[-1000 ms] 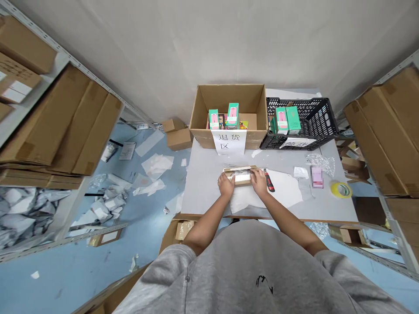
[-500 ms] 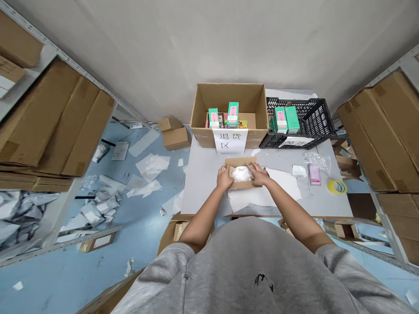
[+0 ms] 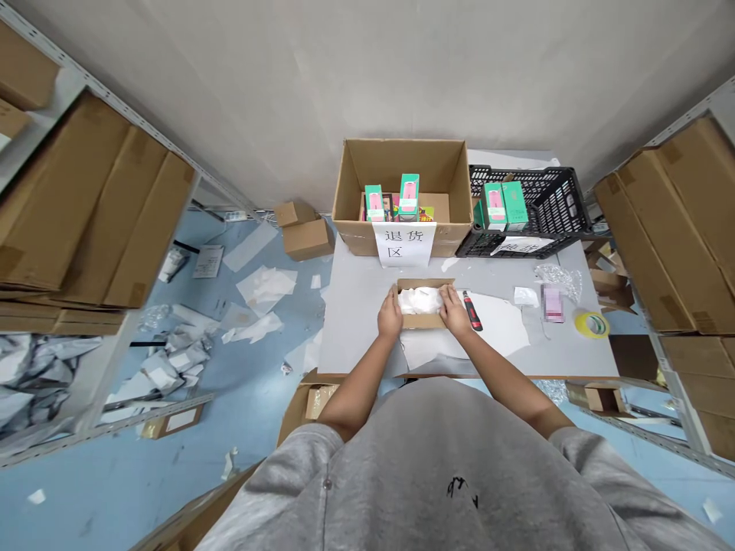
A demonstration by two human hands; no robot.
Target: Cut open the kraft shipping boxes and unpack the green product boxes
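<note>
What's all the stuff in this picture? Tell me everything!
Cardboard carton: 1, brown, far table end, paper sign on front.
Boxes in carton: 2, green and pink, inside it.
Plastic crate: 1, black, beside carton.
Boxes in crate: 2, green, inside it.
Small box: 1, brown, under the hands.
White wrapping: 1 bundle, inside small box.
Utility knife: 1, red and black, right of small box.
Tape roll: 1, yellow, right on table.
Cardboard stacks: several, brown, on shelves.
Paper scraps: many, white, on blue floor.
Left hand: 1, on small box.
Right hand: 1, on small box.
</note>
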